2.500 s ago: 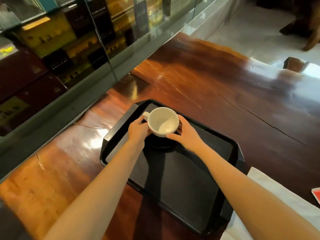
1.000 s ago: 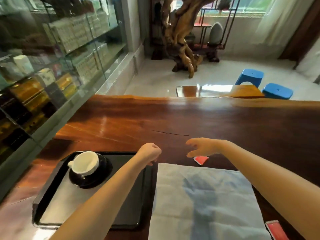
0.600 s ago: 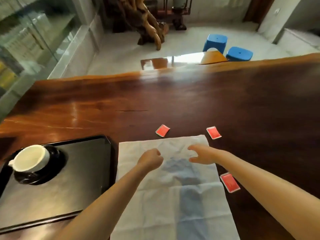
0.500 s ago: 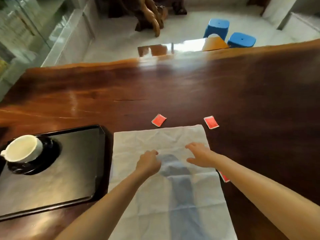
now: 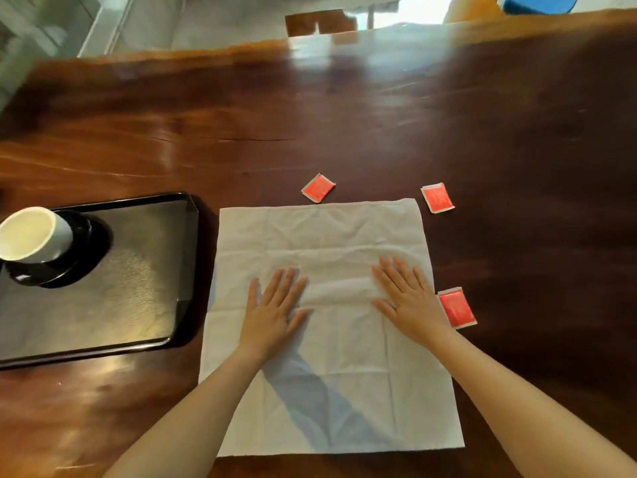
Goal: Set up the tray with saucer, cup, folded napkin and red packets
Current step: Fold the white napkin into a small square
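Both hands (image 5: 339, 305) flat on napkin (image 5: 327, 367)

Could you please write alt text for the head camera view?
Both hands, left and right, press flat on an unfolded white napkin on a wooden table. Three red packets lie around it; a white cup on a dark saucer sits on the black tray.

Tray (image 5: 151, 305) left of napkin (image 5: 331, 391)

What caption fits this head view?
Both hands flatten white cloth napkin; white cup on black tray.
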The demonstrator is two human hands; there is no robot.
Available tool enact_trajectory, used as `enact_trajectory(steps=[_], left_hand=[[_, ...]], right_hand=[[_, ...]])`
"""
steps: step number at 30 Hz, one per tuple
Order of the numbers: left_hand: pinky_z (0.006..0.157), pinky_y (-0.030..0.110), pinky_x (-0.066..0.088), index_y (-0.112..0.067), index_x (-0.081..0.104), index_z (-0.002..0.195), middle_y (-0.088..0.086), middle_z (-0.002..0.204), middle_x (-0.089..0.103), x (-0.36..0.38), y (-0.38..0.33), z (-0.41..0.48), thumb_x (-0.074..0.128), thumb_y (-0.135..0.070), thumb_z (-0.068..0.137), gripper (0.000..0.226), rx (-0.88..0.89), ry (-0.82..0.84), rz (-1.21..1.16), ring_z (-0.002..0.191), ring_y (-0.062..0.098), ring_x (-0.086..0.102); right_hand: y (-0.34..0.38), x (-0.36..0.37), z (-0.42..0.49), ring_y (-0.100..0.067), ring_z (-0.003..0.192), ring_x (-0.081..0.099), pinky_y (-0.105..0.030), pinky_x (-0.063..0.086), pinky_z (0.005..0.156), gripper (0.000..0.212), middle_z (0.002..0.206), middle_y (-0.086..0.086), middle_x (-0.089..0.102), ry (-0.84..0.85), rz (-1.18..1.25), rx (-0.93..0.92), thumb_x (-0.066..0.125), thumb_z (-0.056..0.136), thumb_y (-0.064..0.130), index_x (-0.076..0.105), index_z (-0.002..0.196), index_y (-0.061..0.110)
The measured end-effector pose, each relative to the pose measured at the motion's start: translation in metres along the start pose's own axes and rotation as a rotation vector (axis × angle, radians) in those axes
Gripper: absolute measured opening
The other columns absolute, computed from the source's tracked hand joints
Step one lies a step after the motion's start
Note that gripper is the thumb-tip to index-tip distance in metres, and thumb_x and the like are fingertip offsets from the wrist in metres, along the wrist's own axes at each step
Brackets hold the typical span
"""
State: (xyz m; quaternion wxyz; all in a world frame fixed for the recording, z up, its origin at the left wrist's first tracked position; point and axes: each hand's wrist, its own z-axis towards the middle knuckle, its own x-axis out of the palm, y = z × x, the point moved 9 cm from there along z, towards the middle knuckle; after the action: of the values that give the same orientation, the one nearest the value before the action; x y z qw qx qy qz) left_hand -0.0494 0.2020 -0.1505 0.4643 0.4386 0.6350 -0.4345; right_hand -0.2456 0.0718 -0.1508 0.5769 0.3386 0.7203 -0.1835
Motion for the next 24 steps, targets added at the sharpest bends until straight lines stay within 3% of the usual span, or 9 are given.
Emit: enact_trajectory(steps=[3,8,12,16,24], left_hand=[[0.115,0.05,-0.003,-0.031,0.012,0.147,-0.005,0.157,0.008,0.003,0.004,0.004,0.014,-0.055,0.093,0.059,0.001,-0.007,0.012,0.145,0.022,0.008],[0.116,0.054,0.0,-0.024,0.008,0.148,0.0,0.157,0.004,0.0,0.014,0.003,0.004,-0.051,0.095,0.06,-0.112,-0.038,-0.007,0.145,0.024,0.003],[0.115,0.053,0.006,-0.024,0.017,0.148,0.0,0.156,0.011,0.004,0.005,-0.013,0.019,-0.045,0.097,0.055,-0.17,-0.086,-0.042,0.145,0.023,0.01],[0.116,0.049,0.006,-0.026,0.016,0.148,-0.002,0.156,0.014,0.007,0.024,-0.026,0.024,-0.044,0.096,0.056,-0.205,-0.12,-0.032,0.145,0.019,0.012],[0.117,0.038,-0.01,-0.029,0.004,0.149,-0.004,0.158,-0.001,0.008,0.045,-0.031,0.014,-0.049,0.096,0.058,-0.191,-0.071,-0.017,0.145,0.014,-0.009]], right_hand=[[-0.01,0.0,-0.001,-0.015,0.142,-0.017,-0.037,-0.011,0.117,0.063,0.155,0.007,-0.013,0.009,-0.008,-0.008,0.025,0.096,0.05,-0.01,0.144,0.027],[0.017,-0.007,0.004,-0.021,0.144,-0.011,-0.041,-0.011,0.116,0.064,0.155,0.0,-0.008,-0.05,0.086,0.088,0.031,0.097,0.042,0.0,0.147,0.018],[0.1,0.001,0.011,-0.028,0.144,0.007,-0.048,0.0,0.116,0.06,0.156,-0.005,0.012,-0.045,0.106,-0.124,0.037,0.094,0.038,0.02,0.147,0.014],[0.094,0.009,0.005,-0.027,0.142,0.019,-0.05,0.014,0.116,0.059,0.153,-0.003,0.026,-0.071,0.061,-0.123,0.028,0.092,0.045,0.029,0.144,0.018],[0.008,0.014,-0.024,-0.017,0.144,-0.007,-0.041,-0.003,0.118,0.059,0.156,0.003,-0.002,-0.091,0.048,0.082,0.016,0.093,0.046,0.003,0.146,0.024]])
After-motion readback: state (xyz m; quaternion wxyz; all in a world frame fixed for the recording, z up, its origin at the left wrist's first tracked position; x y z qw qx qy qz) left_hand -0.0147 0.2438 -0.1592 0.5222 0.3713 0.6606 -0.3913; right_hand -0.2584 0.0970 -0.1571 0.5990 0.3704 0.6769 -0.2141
